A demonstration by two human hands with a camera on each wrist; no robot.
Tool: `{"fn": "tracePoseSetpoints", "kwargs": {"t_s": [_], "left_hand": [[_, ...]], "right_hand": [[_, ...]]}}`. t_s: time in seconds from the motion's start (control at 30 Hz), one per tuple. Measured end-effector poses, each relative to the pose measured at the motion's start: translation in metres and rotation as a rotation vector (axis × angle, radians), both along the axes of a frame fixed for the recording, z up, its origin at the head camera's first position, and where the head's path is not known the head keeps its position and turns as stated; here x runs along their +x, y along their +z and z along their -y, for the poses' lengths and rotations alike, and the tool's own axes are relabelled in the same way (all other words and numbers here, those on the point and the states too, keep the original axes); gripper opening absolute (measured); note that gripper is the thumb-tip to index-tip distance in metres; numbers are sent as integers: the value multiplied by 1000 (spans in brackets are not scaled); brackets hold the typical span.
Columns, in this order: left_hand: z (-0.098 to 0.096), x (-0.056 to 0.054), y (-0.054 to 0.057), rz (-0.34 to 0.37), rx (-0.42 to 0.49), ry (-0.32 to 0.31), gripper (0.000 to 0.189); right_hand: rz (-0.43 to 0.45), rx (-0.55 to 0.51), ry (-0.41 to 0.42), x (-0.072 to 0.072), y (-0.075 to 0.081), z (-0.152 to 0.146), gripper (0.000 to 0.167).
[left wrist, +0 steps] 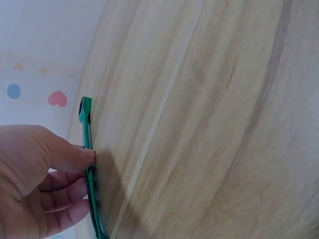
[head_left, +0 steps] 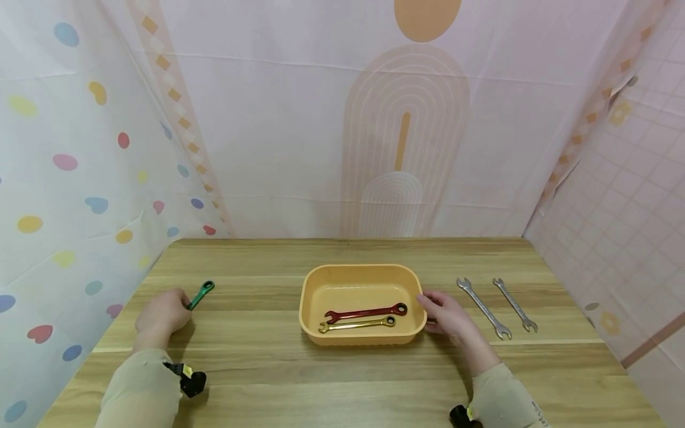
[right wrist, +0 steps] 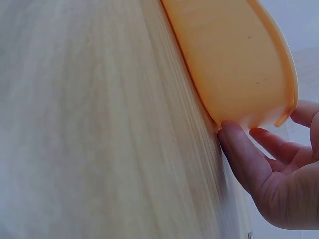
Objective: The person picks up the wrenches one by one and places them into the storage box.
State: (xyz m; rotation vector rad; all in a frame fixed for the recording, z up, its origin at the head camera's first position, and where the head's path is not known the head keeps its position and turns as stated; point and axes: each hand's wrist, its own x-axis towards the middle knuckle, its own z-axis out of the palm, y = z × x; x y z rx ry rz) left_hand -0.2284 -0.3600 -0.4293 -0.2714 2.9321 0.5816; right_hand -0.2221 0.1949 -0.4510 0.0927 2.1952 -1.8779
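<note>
Right grip (right wrist: 286,184) | touching orange bin (right wrist: 234,59) | bin on wood-grain tabletop (right wrist: 99,124)

place: curtained-off spot, looks like a recording setup | back: arch-print fabric sheet (head_left: 278,131) | left: dotted curtain (head_left: 69,184) | right: grid-print curtain (head_left: 642,196) | surface: wood-grain tabletop (head_left: 257,380) | rig: black wrist-worn camera (head_left: 194,384) | building type: can't tell

A wood-grained table (head_left: 257,362) is backed by a pale cloth (head_left: 278,131) printed with nested arches (head_left: 374,137) and is flanked by a white cloth (head_left: 69,185) dotted with coloured spots (head_left: 29,224) on the left and a gridded pinkish cloth (head_left: 642,202) decorated with flowers (head_left: 621,112) on the right.
</note>
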Motion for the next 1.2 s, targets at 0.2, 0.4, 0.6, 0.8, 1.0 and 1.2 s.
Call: {"fn": "tracePoseSetpoints", "kwargs": {"t_s": [0.2, 0.4, 0.6, 0.8, 1.0, 1.2], "left_hand": [[1, -1, -3, 12, -9, -29, 19], [3, -2, -4, 16, -8, -54, 21], [3, -2, -4, 6, -2, -61, 23], [3, 0, -6, -15, -8, -86, 22], [0, 0, -6, -43, -19, -114, 22], [-4, -1, -5, -69, -31, -134, 23]], "right_hand": [[3, 9, -4, 0, 0, 1, 49], [0, 7, -7, 0, 0, 1, 49], [-3, 6, -3, 0, -2, 0, 50], [-3, 5, -3, 1, -2, 1, 50], [-4, 8, -9, 1, -2, 1, 50], [-3, 8, -9, 1, -1, 1, 51]]}}
